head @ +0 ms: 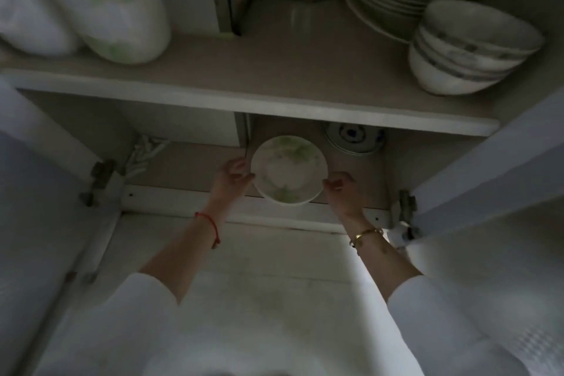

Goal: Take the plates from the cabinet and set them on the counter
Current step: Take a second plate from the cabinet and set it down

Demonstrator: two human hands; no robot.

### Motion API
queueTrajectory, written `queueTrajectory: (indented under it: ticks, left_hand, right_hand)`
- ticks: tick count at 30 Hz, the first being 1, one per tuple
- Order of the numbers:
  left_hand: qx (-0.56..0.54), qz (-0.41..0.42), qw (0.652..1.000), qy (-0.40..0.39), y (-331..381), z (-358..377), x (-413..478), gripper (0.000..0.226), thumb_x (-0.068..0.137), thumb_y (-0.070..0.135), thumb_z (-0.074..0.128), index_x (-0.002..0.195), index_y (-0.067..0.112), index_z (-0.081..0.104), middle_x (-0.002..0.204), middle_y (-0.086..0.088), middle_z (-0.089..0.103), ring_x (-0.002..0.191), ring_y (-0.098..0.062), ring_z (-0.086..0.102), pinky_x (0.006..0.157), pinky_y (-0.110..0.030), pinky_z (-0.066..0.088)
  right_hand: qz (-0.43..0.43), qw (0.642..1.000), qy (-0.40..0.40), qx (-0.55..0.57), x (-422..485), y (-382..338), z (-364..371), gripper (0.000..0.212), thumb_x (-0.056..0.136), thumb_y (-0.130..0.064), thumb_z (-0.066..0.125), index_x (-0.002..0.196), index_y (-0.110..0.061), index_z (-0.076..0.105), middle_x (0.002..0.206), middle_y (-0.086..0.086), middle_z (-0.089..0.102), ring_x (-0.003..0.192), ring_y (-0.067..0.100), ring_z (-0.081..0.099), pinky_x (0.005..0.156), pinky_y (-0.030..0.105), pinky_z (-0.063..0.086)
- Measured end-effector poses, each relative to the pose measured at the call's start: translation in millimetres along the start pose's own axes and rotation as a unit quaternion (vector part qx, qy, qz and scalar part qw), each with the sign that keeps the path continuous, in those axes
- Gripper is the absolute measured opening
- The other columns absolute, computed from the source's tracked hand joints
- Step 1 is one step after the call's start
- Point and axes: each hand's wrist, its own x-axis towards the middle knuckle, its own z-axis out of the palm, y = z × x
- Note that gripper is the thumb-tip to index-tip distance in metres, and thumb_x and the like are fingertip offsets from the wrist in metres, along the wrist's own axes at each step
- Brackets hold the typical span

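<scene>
Both hands' fingers [241, 175] pinch the plate [289, 168] by opposite rims; tilting risks slipping, or clipping the shelf [244, 94] above.

The plate [289, 168] is white with pale green leafy patches. A red cord [210, 223] circles 1 wrist, a gold bracelet [365, 235] the other; both sleeves [143, 299] are white. Behind, a dish [354, 136] shows blue marks on white. On the beige shelf [244, 70], stacked bowls [470, 49] are white with dark blue-grey banding, and a white container [122, 6] carries green print.
</scene>
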Motion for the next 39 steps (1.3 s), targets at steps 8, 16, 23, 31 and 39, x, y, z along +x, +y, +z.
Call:
queueTrajectory:
  ticks: [8,16,23,31,39]
  left_hand:
    - [0.014,-0.007,1.0,0.013,-50,37,62,0.053,0.082,0.004,0.075,0.132,0.0,0.061,0.13,-0.02,0.066,0.121,-0.034,0.062,0.106,-0.045,0.049]
    - [0.04,0.036,0.998,0.016,-49,39,70,0.044,0.078,-0.007,0.068,0.12,0.009,0.071,0.108,-0.013,0.074,0.102,-0.029,0.068,0.076,-0.022,0.05]
    - [0.106,0.077,0.991,0.03,-47,40,61,0.05,0.076,0.0,0.065,0.121,0.02,0.074,0.101,-0.018,0.076,0.098,-0.033,0.071,0.086,-0.034,0.057]
    - [-0.076,0.025,0.996,0.026,-45,30,38,0.039,0.082,-0.007,0.063,0.109,0.017,0.076,0.09,0.003,0.075,0.095,-0.022,0.07,0.093,-0.047,0.058]
    - [-0.105,0.014,0.993,0.055,-43,-7,-17,0.041,0.081,-0.002,0.074,0.119,0.015,0.073,0.098,-0.005,0.076,0.081,-0.023,0.075,0.077,-0.038,0.064]
  right_hand:
    - [-0.013,0.999,0.046,-0.011,52,43,38,0.017,0.084,0.001,0.061,0.099,0.008,0.065,0.096,0.026,0.069,0.102,0.043,0.061,0.09,0.05,0.05]
    - [-0.012,0.997,0.076,-0.018,63,46,53,0.027,0.081,0.003,0.057,0.105,0.004,0.068,0.099,0.025,0.068,0.104,0.041,0.06,0.091,0.048,0.05]
    - [0.006,0.996,0.083,-0.028,60,41,53,0.026,0.078,-0.001,0.058,0.103,0.0,0.068,0.098,0.024,0.066,0.097,0.04,0.062,0.086,0.046,0.053]
    - [0.007,0.992,0.091,0.083,41,27,38,0.018,0.084,0.001,0.061,0.087,-0.013,0.05,0.081,0.003,0.058,0.087,0.031,0.059,0.084,0.047,0.052]
    - [0.028,0.991,0.045,0.122,-14,11,11,0.017,0.091,-0.003,0.056,0.101,-0.011,0.046,0.081,-0.005,0.051,0.088,0.023,0.054,0.082,0.038,0.047]
